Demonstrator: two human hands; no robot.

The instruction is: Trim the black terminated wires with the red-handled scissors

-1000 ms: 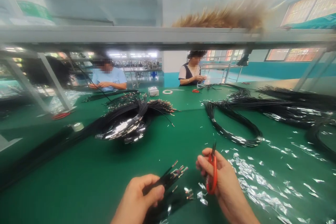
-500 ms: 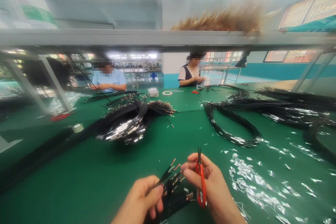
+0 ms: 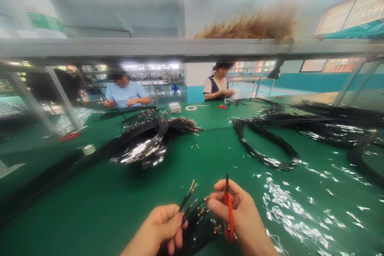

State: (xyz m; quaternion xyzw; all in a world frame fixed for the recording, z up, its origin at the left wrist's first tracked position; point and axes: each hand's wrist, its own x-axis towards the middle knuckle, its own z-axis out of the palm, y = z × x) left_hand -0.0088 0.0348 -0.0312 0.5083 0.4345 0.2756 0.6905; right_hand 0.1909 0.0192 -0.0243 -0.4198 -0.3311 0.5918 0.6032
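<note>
My left hand (image 3: pixel 157 228) grips a bunch of thin black wires (image 3: pixel 187 208), whose stripped ends fan upward and show copper tips. My right hand (image 3: pixel 241 216) is just to the right of those ends, with its fingers closed around a pair of red-handled thread snips (image 3: pixel 228 212). The blades point up and look closed. More of the black wire (image 3: pixel 198 234) hangs down below both hands onto the green bench mat (image 3: pixel 105 192). The far part of the bunch is hidden by my hands.
Silver foil scraps (image 3: pixel 288 204) lie to my right. A large black cable bundle (image 3: pixel 144 140) sits ahead, with a coil (image 3: pixel 264 144) and more cables (image 3: pixel 330 126) beyond. A grey shelf rail (image 3: pixel 180 47) crosses above. Two co-workers (image 3: pixel 126 94) (image 3: pixel 216 88) sit across the bench.
The snips have swung from tilted to upright as my right hand moved left, closer to the wires. The wire ends in my left hand now stand higher and more spread.
</note>
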